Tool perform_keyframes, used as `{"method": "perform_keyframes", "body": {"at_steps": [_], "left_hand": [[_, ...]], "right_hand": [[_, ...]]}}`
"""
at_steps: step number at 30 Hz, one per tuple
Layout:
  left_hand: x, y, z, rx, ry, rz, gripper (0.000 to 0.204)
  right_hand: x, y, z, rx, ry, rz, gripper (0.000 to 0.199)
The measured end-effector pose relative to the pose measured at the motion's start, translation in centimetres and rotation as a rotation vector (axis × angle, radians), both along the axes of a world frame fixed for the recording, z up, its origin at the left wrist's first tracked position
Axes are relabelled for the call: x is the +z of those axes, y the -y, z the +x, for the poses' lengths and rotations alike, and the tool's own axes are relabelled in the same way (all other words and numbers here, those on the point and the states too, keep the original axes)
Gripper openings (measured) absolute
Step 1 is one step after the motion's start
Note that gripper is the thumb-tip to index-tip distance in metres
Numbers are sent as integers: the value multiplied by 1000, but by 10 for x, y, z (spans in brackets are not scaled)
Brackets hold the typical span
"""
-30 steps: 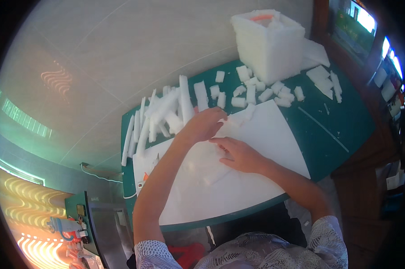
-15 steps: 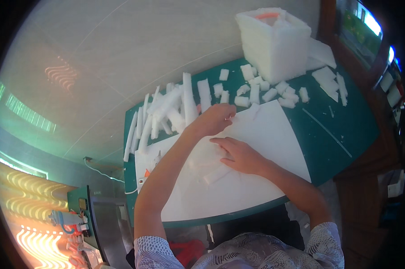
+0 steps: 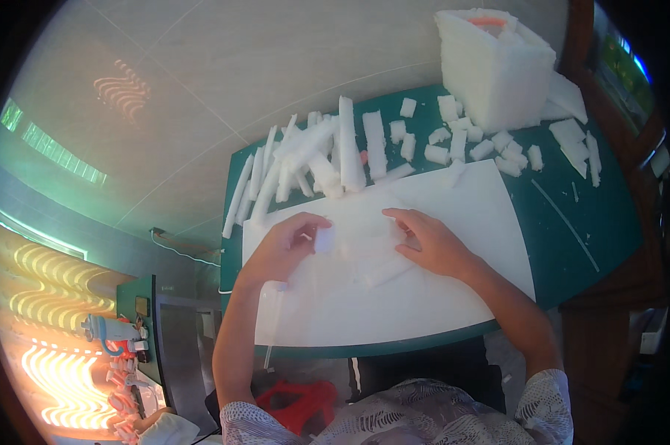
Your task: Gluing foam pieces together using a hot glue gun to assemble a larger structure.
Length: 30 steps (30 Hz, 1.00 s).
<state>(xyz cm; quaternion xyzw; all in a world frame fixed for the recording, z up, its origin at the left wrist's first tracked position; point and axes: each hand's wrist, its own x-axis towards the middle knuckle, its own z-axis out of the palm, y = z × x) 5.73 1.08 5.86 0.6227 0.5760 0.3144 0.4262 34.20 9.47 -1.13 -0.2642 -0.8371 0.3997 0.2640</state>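
My left hand (image 3: 287, 243) pinches a small white foam piece (image 3: 324, 239) between thumb and fingers, over the white board (image 3: 439, 311). Across from it, my right hand (image 3: 433, 241) is curved with its index finger and thumb apart, at the edge of a pale, washed-out foam shape (image 3: 363, 236). Glare hides that shape's outline and whether the right fingers press on it. Close to my left forearm lies a pale, elongated object (image 3: 274, 308) with a thin end reaching past the board's near edge. Its kind is unclear.
Foam strips (image 3: 305, 148) are heaped at the back left of the green table (image 3: 594, 222). Several foam chunks (image 3: 439, 153) lie behind the board, near a tall white foam box (image 3: 498, 74). A thin rod (image 3: 565, 222) rests at the right. Below stands something red (image 3: 298, 404).
My left hand has come back toward me from the board's far edge and now holds the small foam piece. My right hand has shifted slightly right. The whole view has shifted.
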Motion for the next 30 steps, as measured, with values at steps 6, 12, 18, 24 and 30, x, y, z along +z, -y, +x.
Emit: {"method": "perform_keyframes", "body": {"at_steps": [6, 12, 18, 24, 30], "left_hand": [[-16, 24, 14, 194, -177, 97, 35], [-29, 25, 19, 235, -250, 113, 26], [-27, 24, 34, 284, -229, 22, 27], [-30, 17, 30, 244, -298, -35, 29], [-40, 14, 33, 275, -244, -13, 29]], "right_hand": [[12, 2, 1, 14, 115, -61, 57], [12, 2, 1, 8, 117, -77, 58], [10, 1, 1, 8, 107, -55, 58], [10, 1, 0, 21, 107, -56, 57], [11, 2, 1, 16, 112, -41, 57]]}}
